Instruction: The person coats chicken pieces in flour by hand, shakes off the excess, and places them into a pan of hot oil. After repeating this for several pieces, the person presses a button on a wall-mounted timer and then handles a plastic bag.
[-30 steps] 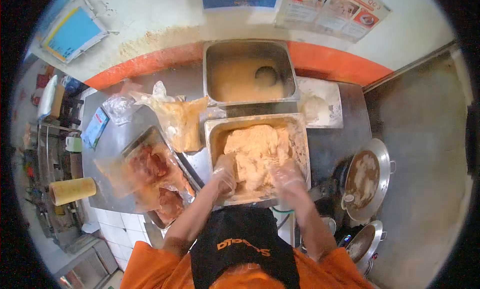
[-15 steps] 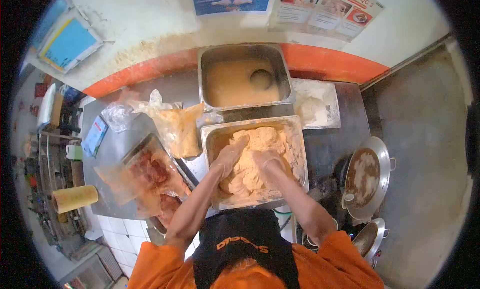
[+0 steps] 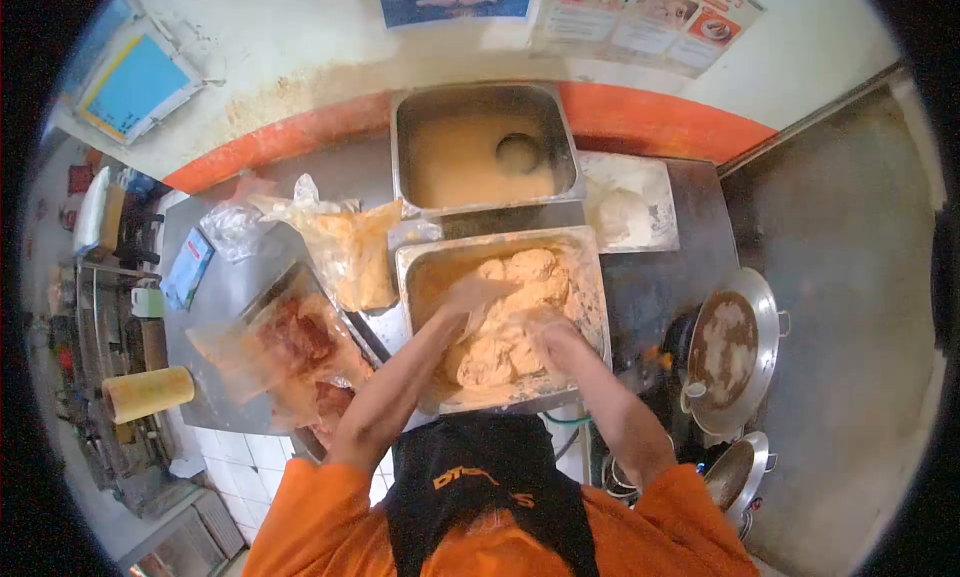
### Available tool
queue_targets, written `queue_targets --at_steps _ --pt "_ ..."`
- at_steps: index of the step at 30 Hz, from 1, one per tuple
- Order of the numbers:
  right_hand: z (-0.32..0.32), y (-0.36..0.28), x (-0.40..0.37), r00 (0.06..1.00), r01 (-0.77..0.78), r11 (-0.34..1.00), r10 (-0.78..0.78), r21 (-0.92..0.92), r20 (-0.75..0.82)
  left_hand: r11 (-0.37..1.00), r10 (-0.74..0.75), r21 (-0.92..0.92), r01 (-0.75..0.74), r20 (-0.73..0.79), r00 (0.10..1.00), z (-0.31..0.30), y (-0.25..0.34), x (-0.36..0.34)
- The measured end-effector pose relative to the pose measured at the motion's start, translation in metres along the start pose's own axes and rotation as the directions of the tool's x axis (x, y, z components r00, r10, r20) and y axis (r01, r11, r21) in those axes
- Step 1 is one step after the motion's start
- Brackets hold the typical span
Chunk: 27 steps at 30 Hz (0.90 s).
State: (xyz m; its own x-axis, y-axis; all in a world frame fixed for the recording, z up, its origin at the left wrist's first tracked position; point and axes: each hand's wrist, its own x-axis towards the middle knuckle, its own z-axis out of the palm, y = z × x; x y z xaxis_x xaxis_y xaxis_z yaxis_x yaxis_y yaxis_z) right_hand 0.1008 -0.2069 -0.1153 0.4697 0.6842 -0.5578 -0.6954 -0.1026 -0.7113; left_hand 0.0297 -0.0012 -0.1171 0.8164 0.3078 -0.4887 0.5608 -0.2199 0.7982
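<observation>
A metal tray in front of me holds orange-tinted flour and several lumpy, flour-coated pieces that look like chicken. My left hand is in the tray's left half, fingers stretched toward the middle over the coated pieces and blurred by motion. Beside the right part of the heap, my right hand points inward and touches the flour; its fingers are smeared and partly sunk from sight. More coated pieces lie near the tray's front, between my forearms.
Behind stands a metal pan of orange liquid with a round dark ladle or bowl. White flour fills a tray at right. Left are a plastic bag and raw meat. Oil-filled woks stand at right.
Both hands have shifted within the tray, the left one turning inward over the heap. The coated pieces have been moved around and show as more separate lumps.
</observation>
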Motion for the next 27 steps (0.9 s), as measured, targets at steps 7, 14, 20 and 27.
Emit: queue_targets --at_steps 7,14,20,27 --pt "0.049 -0.088 -0.052 0.999 0.05 -0.149 -0.007 -0.988 0.052 0.59 0.153 0.721 -0.364 0.343 0.927 -0.032 0.006 -0.037" --pt "0.005 -0.072 0.041 0.988 0.018 -0.322 -0.136 -0.946 0.065 0.994 -0.084 -0.081 0.069 -0.203 0.976 -0.039 0.021 -0.146" --pt "-0.042 -0.016 0.082 1.0 0.021 0.543 0.009 -0.839 0.03 -0.048 -0.185 -0.951 0.307 0.31 0.933 -0.011 0.031 -0.165" --pt "0.026 -0.002 0.04 0.973 -0.202 0.53 0.013 -0.824 -0.23 0.177 -0.356 -0.945 0.275 0.199 0.913 0.003 -0.002 -0.135"
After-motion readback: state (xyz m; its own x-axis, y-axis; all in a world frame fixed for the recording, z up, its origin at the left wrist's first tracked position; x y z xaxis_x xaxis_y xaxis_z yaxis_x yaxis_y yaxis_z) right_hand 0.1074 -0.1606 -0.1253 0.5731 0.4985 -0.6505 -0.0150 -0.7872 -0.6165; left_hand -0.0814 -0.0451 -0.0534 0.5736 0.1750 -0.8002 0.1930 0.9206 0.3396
